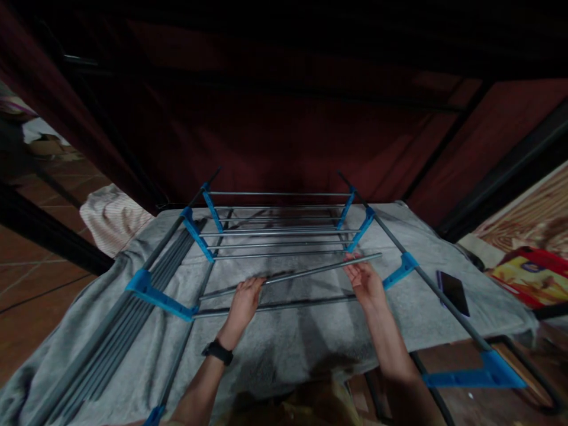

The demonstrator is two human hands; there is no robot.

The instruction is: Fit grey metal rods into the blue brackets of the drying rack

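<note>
My left hand (247, 299) is closed around a thin grey metal tube (306, 273), left of its middle. The tube slants up to the right, its far end sticking out past my right hand (364, 280). That hand is turned palm up, with its fingers loosely around the tube and partly hidden by it. Both hands are inside a rack frame lying on its back, made of grey poles with blue plastic brackets (163, 299). A fixed crossbar (306, 303) runs just below the held tube. Farther off, several crossbars (284, 232) join the paired blue brackets.
Several loose grey tubes (128, 322) lie along the left side on a grey blanket (284, 349). A phone (452, 292) rests at the right, near a red and yellow package (530, 277). Dark red fabric (284, 136) hangs behind the rack. A striped cloth (113, 220) is at left.
</note>
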